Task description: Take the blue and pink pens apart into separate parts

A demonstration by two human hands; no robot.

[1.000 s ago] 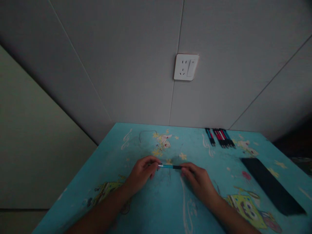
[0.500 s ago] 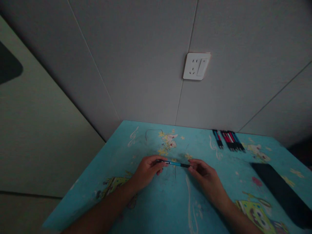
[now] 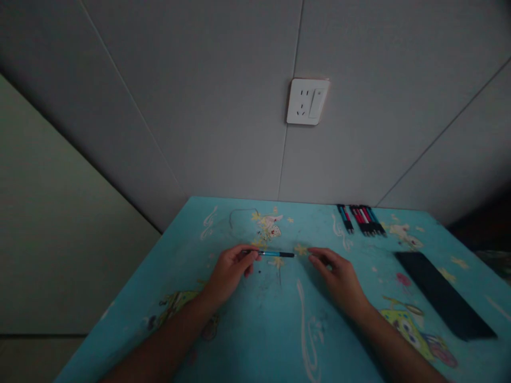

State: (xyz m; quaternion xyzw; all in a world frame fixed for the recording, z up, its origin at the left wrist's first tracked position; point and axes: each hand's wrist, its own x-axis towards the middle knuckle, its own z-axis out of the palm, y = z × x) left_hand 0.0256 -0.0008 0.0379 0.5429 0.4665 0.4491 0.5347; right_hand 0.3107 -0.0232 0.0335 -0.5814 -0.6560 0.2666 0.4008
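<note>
My left hand pinches a blue ballpoint pen by its rear end, between thumb and fingers. The pen lies level above the table, its black grip end pointing right. No silver tip shows on that end. A short gap to the right, my right hand has its thumb and forefinger drawn together. Whatever is between those fingertips is too small to make out. A small dark speck lies on the table below the pen.
Several pens in blue, red and black lie in two groups at the table's back right. A dark flat case rests at the right. The table's cover is blue with cartoon prints. Behind stands a wall with a socket.
My right hand has come away from the pen's front end, leaving a gap. The silver tip seen there before no longer shows. The camera view has shifted slightly right.
</note>
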